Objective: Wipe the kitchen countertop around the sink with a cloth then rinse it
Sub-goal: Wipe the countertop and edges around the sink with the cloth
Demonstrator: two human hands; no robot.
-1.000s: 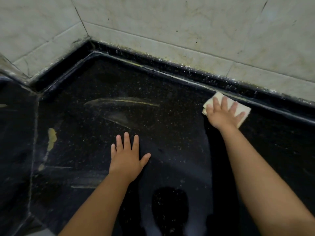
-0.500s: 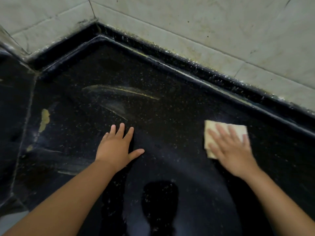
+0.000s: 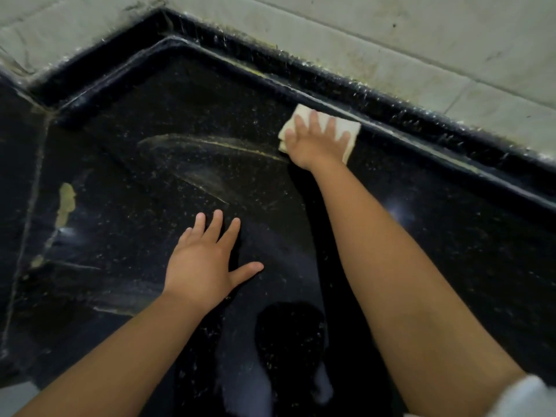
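The right hand (image 3: 316,142), fingers spread flat, presses a folded pale cloth (image 3: 346,129) against the speckled black stone countertop (image 3: 436,236) beside its raised back edge, seemingly to scrub. The left hand (image 3: 204,266) lies flat, likely bracing.

Head camera looks steeply down, close over the countertop (image 3: 421,236).

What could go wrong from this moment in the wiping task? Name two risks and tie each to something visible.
The right hand presses the cloth flat beside the raised back edge, so grime along that edge may be skipped. The left hand rests open on the glossy countertop; if that surface is wet, it could slip.
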